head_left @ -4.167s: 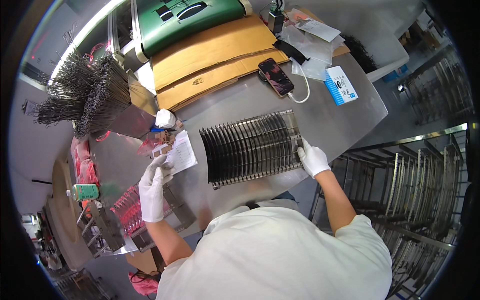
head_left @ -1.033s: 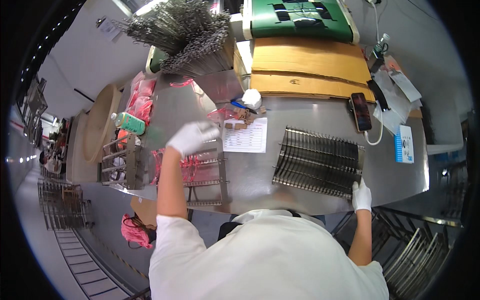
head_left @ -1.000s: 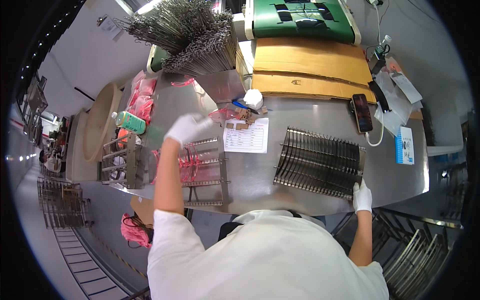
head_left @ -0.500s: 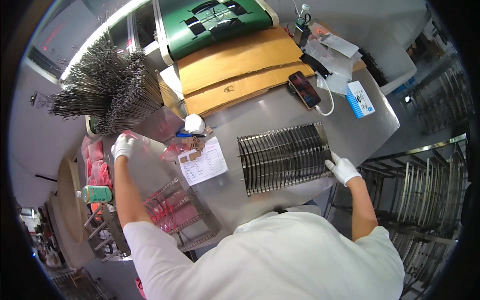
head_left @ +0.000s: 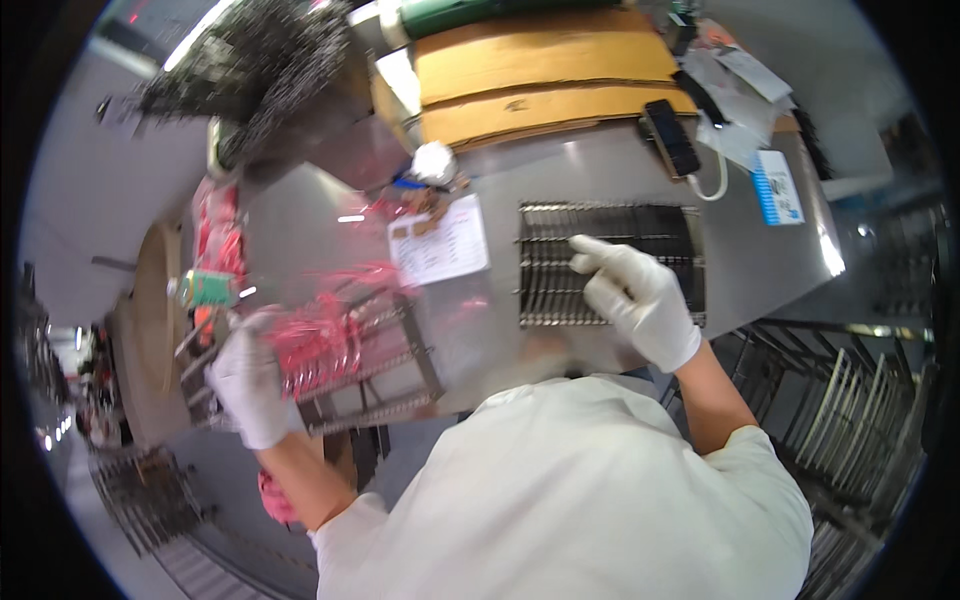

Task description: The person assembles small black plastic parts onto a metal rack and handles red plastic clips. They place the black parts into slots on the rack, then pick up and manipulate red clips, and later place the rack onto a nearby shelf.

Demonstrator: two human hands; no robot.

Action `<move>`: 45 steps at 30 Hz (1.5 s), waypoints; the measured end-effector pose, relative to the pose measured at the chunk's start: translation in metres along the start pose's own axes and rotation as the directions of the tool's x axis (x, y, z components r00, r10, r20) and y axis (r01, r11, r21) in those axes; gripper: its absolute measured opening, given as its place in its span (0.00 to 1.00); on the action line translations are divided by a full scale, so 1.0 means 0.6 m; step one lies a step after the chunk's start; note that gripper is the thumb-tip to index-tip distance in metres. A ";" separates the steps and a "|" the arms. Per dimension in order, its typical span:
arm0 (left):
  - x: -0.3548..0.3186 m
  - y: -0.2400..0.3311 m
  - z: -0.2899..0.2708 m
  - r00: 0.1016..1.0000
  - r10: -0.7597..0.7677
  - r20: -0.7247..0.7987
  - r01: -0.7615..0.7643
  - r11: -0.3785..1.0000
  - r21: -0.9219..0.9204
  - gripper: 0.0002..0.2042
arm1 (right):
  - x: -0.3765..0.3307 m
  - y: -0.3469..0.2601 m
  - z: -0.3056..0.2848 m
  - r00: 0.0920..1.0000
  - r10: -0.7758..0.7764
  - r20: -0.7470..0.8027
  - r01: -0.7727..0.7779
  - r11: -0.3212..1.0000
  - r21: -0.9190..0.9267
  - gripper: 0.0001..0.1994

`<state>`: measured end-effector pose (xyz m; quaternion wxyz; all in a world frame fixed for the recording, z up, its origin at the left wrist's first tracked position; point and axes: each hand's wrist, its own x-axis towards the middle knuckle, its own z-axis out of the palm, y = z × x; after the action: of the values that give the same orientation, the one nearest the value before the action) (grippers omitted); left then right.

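My left hand [head_left: 248, 378], in a white glove, grips a blurred bunch of red pieces [head_left: 318, 335] over a wire basket [head_left: 385, 370] at the table's left edge. My right hand [head_left: 632, 297], also gloved, hovers above the near side of a dark slotted metal rack [head_left: 610, 228] with one finger stretched out; it holds nothing I can make out. A white paper sheet [head_left: 438, 242] lies on the steel table [head_left: 740, 270] between basket and rack.
A pile of thin metal rods [head_left: 260, 70] lies at the back left. Brown cardboard [head_left: 545, 72], a phone [head_left: 670, 136] on a white cable and a small blue-and-white box [head_left: 778, 186] sit behind the rack. Wire racks [head_left: 850, 400] stand at the right.
My left hand came back from the far left and now holds red pieces over the basket. My right hand moved from the rack's right corner to above its near side.
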<state>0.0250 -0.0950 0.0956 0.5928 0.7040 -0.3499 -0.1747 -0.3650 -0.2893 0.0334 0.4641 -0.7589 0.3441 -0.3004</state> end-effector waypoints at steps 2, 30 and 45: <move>-0.058 0.024 0.058 0.990 0.024 0.138 -0.017 0.998 -0.053 0.16 | 0.006 -0.026 0.035 0.970 -0.024 0.241 -0.004 0.993 0.115 0.36; -0.153 0.023 0.130 0.876 0.291 0.384 -0.251 0.956 -0.154 0.10 | -0.047 -0.033 0.084 0.909 0.101 0.404 -0.301 0.832 0.467 0.12; -0.141 -0.018 0.147 0.962 0.148 0.228 -0.014 0.864 -0.502 0.18 | -0.035 -0.057 0.080 0.764 0.447 0.465 -0.626 0.341 0.702 0.17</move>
<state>-0.0891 -0.0982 0.0501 0.7097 0.4836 -0.3972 -0.3237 -0.3317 -0.2375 0.0429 0.8659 -0.3141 0.3448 -0.1808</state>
